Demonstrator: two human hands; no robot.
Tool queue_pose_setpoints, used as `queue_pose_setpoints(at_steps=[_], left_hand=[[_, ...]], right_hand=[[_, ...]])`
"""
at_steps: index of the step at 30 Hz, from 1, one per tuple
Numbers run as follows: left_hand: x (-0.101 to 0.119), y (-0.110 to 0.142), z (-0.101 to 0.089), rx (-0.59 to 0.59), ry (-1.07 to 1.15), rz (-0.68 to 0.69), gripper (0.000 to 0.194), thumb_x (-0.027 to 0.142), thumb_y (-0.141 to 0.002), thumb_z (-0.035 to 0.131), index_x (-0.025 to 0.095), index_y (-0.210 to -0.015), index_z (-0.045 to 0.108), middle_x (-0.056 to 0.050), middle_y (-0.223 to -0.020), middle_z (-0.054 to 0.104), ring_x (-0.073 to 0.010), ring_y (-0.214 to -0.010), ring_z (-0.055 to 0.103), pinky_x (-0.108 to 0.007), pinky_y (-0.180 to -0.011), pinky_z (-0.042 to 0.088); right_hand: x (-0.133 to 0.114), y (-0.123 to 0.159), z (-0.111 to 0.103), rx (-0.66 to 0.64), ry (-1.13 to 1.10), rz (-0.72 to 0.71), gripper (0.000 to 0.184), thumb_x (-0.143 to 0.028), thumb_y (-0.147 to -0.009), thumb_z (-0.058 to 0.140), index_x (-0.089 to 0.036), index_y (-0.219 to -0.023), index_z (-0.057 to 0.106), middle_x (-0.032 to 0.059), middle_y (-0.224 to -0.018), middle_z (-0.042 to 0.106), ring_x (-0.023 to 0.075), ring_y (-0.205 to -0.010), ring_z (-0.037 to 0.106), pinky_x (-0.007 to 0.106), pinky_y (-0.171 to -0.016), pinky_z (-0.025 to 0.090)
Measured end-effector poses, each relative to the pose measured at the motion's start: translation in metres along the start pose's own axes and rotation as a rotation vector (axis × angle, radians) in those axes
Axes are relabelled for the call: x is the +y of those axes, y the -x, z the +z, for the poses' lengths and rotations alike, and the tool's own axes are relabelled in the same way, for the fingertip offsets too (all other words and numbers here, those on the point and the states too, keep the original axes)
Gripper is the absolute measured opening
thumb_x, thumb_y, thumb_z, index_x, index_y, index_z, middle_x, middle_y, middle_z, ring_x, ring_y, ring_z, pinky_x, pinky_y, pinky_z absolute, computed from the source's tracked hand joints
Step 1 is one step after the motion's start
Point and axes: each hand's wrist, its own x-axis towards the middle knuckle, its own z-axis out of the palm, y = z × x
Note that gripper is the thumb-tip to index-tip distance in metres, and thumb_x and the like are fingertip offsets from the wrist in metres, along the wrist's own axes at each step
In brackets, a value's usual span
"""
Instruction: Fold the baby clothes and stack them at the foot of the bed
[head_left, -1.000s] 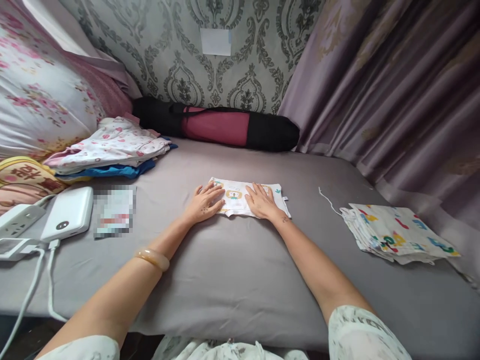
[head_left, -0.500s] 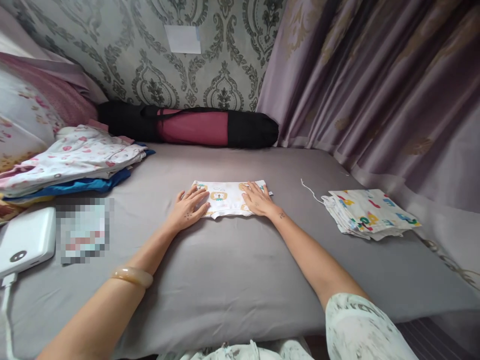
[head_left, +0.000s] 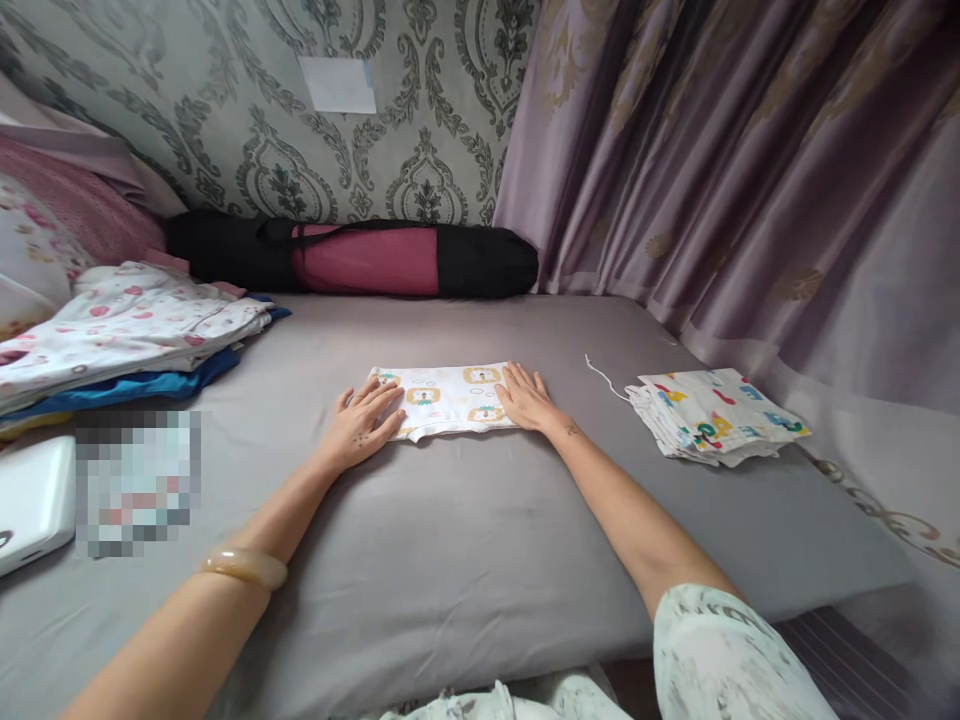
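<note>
A small folded white cloth with cartoon prints [head_left: 447,398] lies flat on the grey bed sheet [head_left: 465,560]. My left hand [head_left: 361,425] rests open on its left end, fingers spread and flat. At the cloth's right end lies my right hand [head_left: 528,398], also open with fingers stretched out. Neither hand grips anything. A pale bangle [head_left: 241,567] circles my left wrist.
A folded stack of letter-print cloth [head_left: 712,414] lies to the right, with a white thread [head_left: 604,377] beside it. Folded clothes [head_left: 120,330] are piled at left. A black and red bag [head_left: 352,256] lies along the wall. A white power bank [head_left: 30,500] sits at the far left; purple curtains [head_left: 750,170] hang at right.
Both hands have slid apart from the cloth's middle to its two ends, baring more of the print. The camera has turned to the right.
</note>
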Motion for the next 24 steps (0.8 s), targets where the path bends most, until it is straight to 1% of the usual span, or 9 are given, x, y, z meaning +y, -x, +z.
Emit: queue_pose_setpoints(at_steps=[5,9,11,14,16,17,19,21,24], left_hand=[[-0.002,0.001,0.001,-0.003,0.002,0.001,0.049,0.051,-0.095,0.036,0.032,-0.138,0.051,-0.002,-0.148,0.048,-0.0274,-0.144,0.031,-0.052,-0.116,0.017],[-0.003,-0.001,-0.001,-0.03,0.029,-0.025,0.049,0.052,-0.094,0.039,0.032,-0.136,0.052,-0.002,-0.148,0.048,-0.0282,-0.144,0.031,-0.053,-0.116,0.017],[0.001,-0.004,-0.004,-0.049,0.032,-0.047,0.048,0.053,-0.093,0.04,0.031,-0.133,0.055,-0.004,-0.147,0.05,-0.0289,-0.144,0.031,-0.055,-0.116,0.016],[0.019,-0.008,-0.008,-0.016,0.015,-0.013,0.05,0.054,-0.094,0.04,0.025,-0.132,0.056,-0.009,-0.145,0.052,-0.0297,-0.144,0.03,-0.055,-0.117,0.011],[0.034,-0.009,-0.007,0.009,0.019,0.068,0.054,0.053,-0.094,0.04,0.022,-0.136,0.052,-0.011,-0.147,0.048,-0.0291,-0.145,0.028,-0.052,-0.119,0.007],[0.04,-0.01,-0.006,-0.001,0.025,0.103,0.056,0.053,-0.094,0.04,0.021,-0.139,0.05,-0.012,-0.149,0.046,-0.0289,-0.146,0.027,-0.052,-0.119,0.004],[0.049,-0.009,-0.003,-0.036,0.028,0.118,0.057,0.052,-0.095,0.037,0.021,-0.143,0.045,-0.011,-0.152,0.041,-0.0283,-0.147,0.024,-0.051,-0.119,0.001],[0.05,-0.006,-0.002,-0.082,0.006,0.083,0.057,0.048,-0.098,0.029,0.02,-0.147,0.04,-0.01,-0.155,0.037,-0.0268,-0.148,0.02,-0.051,-0.12,0.0],[0.044,-0.001,-0.006,-0.162,-0.055,0.025,0.058,0.043,-0.1,0.019,0.016,-0.15,0.034,-0.011,-0.158,0.03,-0.0247,-0.149,0.015,-0.051,-0.12,0.002]], right_hand=[[0.001,-0.001,0.006,-0.012,-0.002,0.019,0.067,-0.046,-0.099,0.013,-0.011,-0.156,0.015,0.0088,-0.163,0.008,0.0203,-0.15,0.006,0.043,-0.12,0.004],[-0.003,0.003,-0.002,-0.029,0.014,0.017,0.066,-0.045,-0.1,0.015,-0.01,-0.155,0.019,0.0103,-0.163,0.011,0.0221,-0.15,0.008,0.048,-0.12,0.002],[-0.011,0.008,-0.008,-0.009,0.029,-0.007,0.064,-0.043,-0.1,0.016,-0.009,-0.154,0.023,0.0118,-0.162,0.014,0.0229,-0.15,0.008,0.05,-0.12,0.001],[-0.034,0.021,-0.011,0.046,0.03,-0.104,0.062,-0.042,-0.101,0.017,-0.011,-0.154,0.025,0.0118,-0.162,0.014,0.0225,-0.15,0.007,0.049,-0.12,0.001],[-0.051,0.033,-0.009,0.058,0.043,-0.232,0.061,-0.043,-0.101,0.016,-0.013,-0.155,0.024,0.0104,-0.163,0.013,0.0213,-0.15,0.005,0.047,-0.12,-0.001],[-0.058,0.039,-0.006,0.049,0.058,-0.307,0.061,-0.043,-0.102,0.016,-0.014,-0.155,0.023,0.0093,-0.163,0.012,0.0205,-0.15,0.003,0.046,-0.12,-0.002],[-0.069,0.05,0.0,0.012,0.089,-0.436,0.061,-0.044,-0.102,0.015,-0.017,-0.156,0.022,0.0068,-0.163,0.011,0.0196,-0.15,0.001,0.046,-0.12,-0.005],[-0.073,0.056,0.007,-0.042,0.112,-0.498,0.061,-0.047,-0.102,0.015,-0.019,-0.156,0.02,0.0047,-0.163,0.01,0.0205,-0.15,0.0,0.048,-0.12,-0.004],[-0.07,0.059,0.014,-0.101,0.134,-0.519,0.063,-0.048,-0.101,0.015,-0.018,-0.156,0.018,0.0047,-0.163,0.011,0.0226,-0.15,0.001,0.051,-0.12,-0.001]])
